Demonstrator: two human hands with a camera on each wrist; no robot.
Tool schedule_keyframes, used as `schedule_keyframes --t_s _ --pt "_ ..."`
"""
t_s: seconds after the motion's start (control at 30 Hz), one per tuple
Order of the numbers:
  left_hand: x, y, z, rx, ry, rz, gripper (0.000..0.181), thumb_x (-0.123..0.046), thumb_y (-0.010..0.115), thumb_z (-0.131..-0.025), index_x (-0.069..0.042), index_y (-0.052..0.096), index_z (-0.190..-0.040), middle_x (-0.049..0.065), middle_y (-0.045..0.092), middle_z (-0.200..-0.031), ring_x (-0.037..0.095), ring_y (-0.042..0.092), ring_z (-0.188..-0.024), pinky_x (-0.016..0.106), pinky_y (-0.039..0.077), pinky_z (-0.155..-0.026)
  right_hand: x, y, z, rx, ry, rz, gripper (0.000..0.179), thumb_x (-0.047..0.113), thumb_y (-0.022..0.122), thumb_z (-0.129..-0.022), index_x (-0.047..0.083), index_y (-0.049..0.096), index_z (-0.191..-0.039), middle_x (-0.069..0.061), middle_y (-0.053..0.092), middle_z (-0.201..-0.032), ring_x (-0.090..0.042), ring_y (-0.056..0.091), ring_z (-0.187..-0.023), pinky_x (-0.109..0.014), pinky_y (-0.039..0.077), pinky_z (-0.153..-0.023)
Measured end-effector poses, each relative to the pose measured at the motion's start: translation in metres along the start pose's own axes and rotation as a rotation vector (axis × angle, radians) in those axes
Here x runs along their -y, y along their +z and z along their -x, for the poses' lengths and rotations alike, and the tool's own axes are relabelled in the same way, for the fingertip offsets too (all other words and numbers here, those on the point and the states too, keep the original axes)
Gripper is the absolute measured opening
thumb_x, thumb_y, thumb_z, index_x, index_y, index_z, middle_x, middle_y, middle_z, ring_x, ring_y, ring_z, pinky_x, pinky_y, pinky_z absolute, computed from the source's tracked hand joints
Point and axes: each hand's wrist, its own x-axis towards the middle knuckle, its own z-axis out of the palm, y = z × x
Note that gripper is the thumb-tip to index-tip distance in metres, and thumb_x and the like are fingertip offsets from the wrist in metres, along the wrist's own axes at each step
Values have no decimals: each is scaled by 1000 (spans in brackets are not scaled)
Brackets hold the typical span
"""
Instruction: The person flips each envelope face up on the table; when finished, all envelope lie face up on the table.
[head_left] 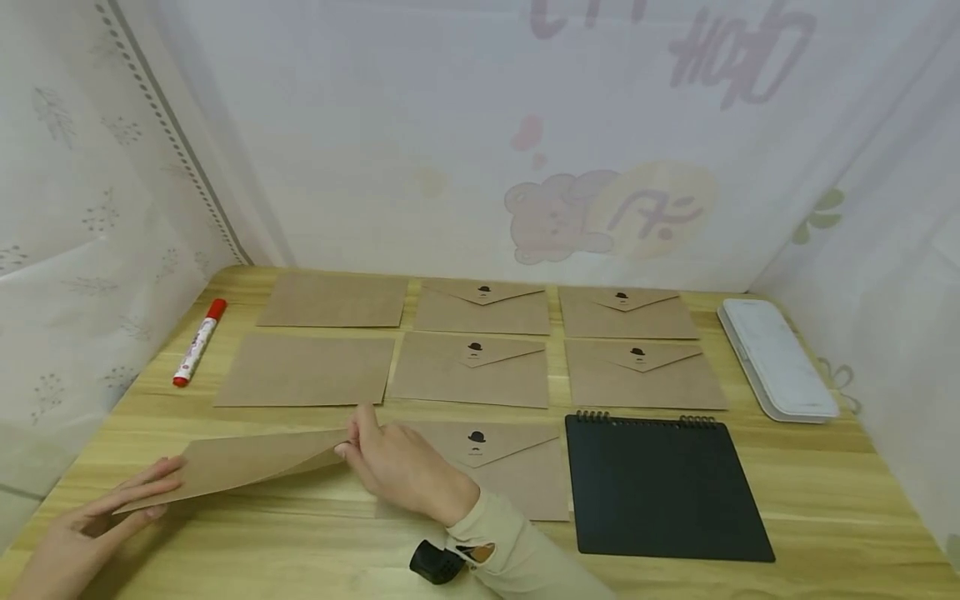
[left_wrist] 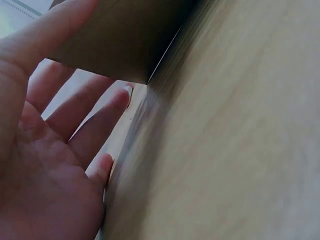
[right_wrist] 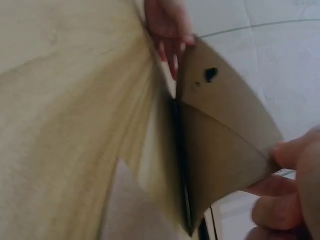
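Head view is showing two hands holding up a brown envelope (head_left: 258, 462) over the near left part of a wooden table (head_left: 277, 550). The left hand (head_left: 105, 521) is holding its left end, thumb on one side and fingers, nearly straight, on the other. The right hand (head_left: 408, 467) is pinching the right end between thumb and finger. The envelope is slanting, with its plain side facing up (right wrist view is showing a flap and a tiny black hat on the other side). I can't tell if its low edge is touching the table.

Seven more envelopes (head_left: 480, 383) are lying flat: three in the back row, three in the next, and one partly hiding behind the right hand. Five are showing hats, and the two on the left are looking plain. A black notebook (head_left: 667, 492) is lying just right of the nearest one, with its rings pointing to the back. A white case (head_left: 780, 358) is resting at the back right, and a marker (head_left: 199, 343) with a red cap is lying at the back left.
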Motion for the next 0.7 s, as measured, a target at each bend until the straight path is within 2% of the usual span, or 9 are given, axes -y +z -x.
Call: schedule_keyframes --t_s 0.07,0.17,0.27,0.33,0.43,0.5,0.57,0.63,0.7 --pt "-1 0 -2 -26 0 19 32 7 52 -91 10 52 -123 -9 45 -139 -11 37 -121 4 34 -86 1 2 -1 -43 -22 9 14 19 45 -99 7 39 -97 11 36 -60 2 27 -42 -10 23 -40" --pt "-4 -1 -7 -78 -6 101 32 7 50 -92 12 51 -124 -6 52 -133 -7 44 -117 6 37 -85 4 4 -2 -103 -67 8 11 16 45 -99 6 41 -96 10 40 -61 3 25 -41 -9 20 -39" --pt "-7 1 -13 -150 -60 100 34 0 51 -94 5 51 -127 -8 55 -129 -10 46 -112 4 37 -82 5 6 -3 -147 -106 -16 4 9 45 -98 6 45 -95 7 47 -66 3 24 -43 -7 19 -39" --pt "-10 4 -18 -216 -76 163 34 -1 51 -94 4 51 -128 -7 57 -127 -8 47 -111 5 36 -82 5 6 -4 -175 -129 -35 3 5 46 -96 6 48 -94 5 52 -70 3 26 -44 -6 19 -40" --pt "-17 12 -31 -350 -77 273 31 0 53 -92 7 54 -123 -5 62 -120 -3 50 -110 6 38 -83 4 7 -5 -229 -154 -49 6 1 49 -92 5 53 -93 2 58 -72 2 30 -47 -4 21 -42" --pt "-23 18 -40 -473 -74 348 26 4 55 -90 12 57 -115 -3 65 -114 2 55 -105 8 41 -82 3 7 -5 -270 -164 -55 6 0 51 -91 3 55 -95 -1 62 -77 3 34 -49 -2 24 -45" --pt "-29 23 -47 -595 -67 329 22 7 57 -88 15 59 -108 -2 66 -110 4 59 -100 9 44 -79 1 6 -4 -305 -169 -62 10 -1 52 -91 2 56 -99 -3 66 -83 3 35 -50 -2 26 -47" --pt "-33 27 -50 -705 -81 259 20 8 59 -86 14 62 -104 -3 68 -106 3 62 -94 9 45 -76 0 5 -4 -328 -176 -58 15 -1 51 -90 2 57 -104 -5 68 -92 3 35 -51 -1 27 -50" --pt "-37 31 -51 -790 -99 170 20 8 62 -84 10 65 -103 -6 69 -98 1 63 -85 8 45 -72 0 4 -4 -342 -187 -46 22 -3 51 -89 2 58 -109 -6 68 -99 4 37 -53 0 30 -55"
